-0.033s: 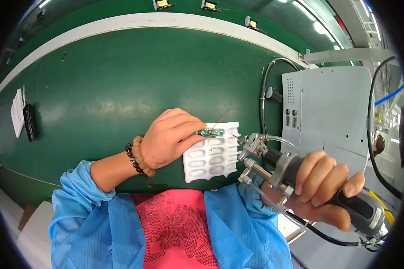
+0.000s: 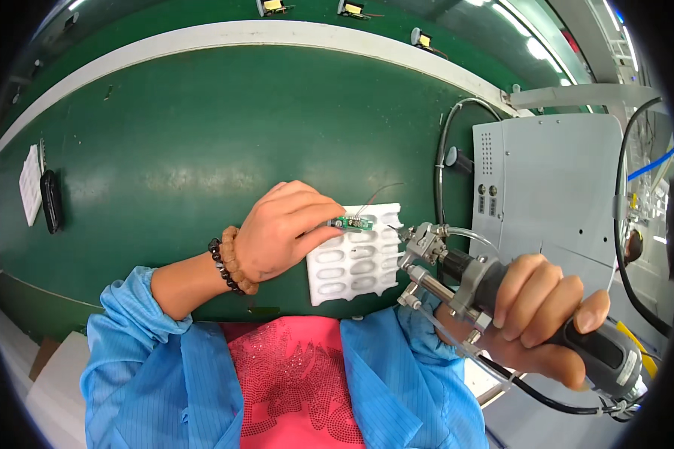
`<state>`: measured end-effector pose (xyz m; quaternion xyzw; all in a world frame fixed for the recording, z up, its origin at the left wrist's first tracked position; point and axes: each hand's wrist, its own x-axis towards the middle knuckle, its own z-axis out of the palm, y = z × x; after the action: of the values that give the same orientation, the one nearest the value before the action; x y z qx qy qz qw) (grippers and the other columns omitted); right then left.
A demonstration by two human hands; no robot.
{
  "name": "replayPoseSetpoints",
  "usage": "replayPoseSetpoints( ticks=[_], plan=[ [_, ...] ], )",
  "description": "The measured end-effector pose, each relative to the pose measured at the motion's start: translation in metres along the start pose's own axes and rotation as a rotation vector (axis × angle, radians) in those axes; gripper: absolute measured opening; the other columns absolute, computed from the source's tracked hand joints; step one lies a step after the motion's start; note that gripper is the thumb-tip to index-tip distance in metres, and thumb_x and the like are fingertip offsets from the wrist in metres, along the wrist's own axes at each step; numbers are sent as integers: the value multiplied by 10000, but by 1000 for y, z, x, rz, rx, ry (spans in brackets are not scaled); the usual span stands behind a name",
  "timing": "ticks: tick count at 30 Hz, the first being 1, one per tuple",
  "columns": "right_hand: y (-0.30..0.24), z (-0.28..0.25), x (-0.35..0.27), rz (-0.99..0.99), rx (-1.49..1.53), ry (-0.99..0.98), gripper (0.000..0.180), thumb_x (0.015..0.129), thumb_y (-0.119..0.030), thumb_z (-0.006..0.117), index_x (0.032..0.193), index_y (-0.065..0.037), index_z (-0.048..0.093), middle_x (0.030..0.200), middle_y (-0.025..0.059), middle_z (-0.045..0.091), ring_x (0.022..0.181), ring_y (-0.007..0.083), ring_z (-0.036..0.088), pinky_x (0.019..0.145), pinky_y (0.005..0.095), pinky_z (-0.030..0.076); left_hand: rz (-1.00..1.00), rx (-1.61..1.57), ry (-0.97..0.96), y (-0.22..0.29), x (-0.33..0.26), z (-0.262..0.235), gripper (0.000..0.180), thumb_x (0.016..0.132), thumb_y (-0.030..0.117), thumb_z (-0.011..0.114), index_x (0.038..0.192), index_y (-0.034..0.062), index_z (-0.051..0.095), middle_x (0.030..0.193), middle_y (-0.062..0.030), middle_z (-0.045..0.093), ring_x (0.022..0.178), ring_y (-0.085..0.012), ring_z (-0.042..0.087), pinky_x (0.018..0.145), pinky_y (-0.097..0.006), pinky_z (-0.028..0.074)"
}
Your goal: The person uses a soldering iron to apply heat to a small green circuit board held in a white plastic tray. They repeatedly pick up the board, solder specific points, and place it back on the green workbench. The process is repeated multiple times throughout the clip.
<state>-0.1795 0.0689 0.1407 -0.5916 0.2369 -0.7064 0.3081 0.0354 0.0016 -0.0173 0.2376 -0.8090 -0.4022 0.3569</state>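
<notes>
Beneath and beyond the fingers of the left hand (image 2: pixel 286 230), a broad green tabletop (image 2: pixel 225 127) is being shown. Beyond the fingers of the right hand (image 2: pixel 545 310), the tabletop is being flanked by a grey metal cabinet (image 2: pixel 558 172). A handheld tool (image 2: pixel 487 284) is being gripped by the right-hand fingers, which are being curled firmly around its dark handle; its metal head is being pointed toward the left-hand fingers. Just below and to the right of those left-hand fingers, a white tray (image 2: pixel 313 283) with rows of oval recesses is being supported by the tabletop. Well apart to their left, a black case (image 2: pixel 51 202) is being displayed. A small green circuit board (image 2: pixel 359 223) is being pinched at its left end between the left thumb and forefinger, its free end being directed rightward from them, over the tray's upper part; whether the tray is being touched by it cannot be told. From the board, a thin wire (image 2: pixel 369 199) is being extended up and right, clear of the fingers.
</notes>
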Motion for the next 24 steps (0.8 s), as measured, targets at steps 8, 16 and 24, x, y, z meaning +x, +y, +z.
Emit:
replayPoseSetpoints(
  ticks=[8, 16, 24],
  plan=[
    [0, -9, -2, 48, -10, -53, 508, 852, -470, 738, 1078, -69, 522, 650, -19, 548, 502, 70, 537, 462, 183, 475, -8, 94, -38, 1, 2, 3, 325, 733, 101, 812, 1026, 25, 695, 985, -110, 703, 889, -277, 655, 801, -378, 505],
    [-13, -20, -5, -61, 62, 21, 456, 844, -394, 774, 1009, -55, 516, 597, -10, 562, 451, 67, 528, 433, 174, 486, -376, -166, -21, 19, 11, -14, 255, 816, 86, 751, 1044, -5, 682, 996, -145, 687, 897, -276, 649, 810, -353, 508],
    [-12, -17, -5, -35, 47, 24, 484, 825, -434, 773, 998, -68, 509, 598, -8, 560, 473, 71, 542, 436, 179, 490, -545, 309, 377, -106, 105, -156, 365, 874, 314, 736, 1072, 10, 693, 868, -56, 679, 779, -154, 623, 732, -281, 486]
  ],
)
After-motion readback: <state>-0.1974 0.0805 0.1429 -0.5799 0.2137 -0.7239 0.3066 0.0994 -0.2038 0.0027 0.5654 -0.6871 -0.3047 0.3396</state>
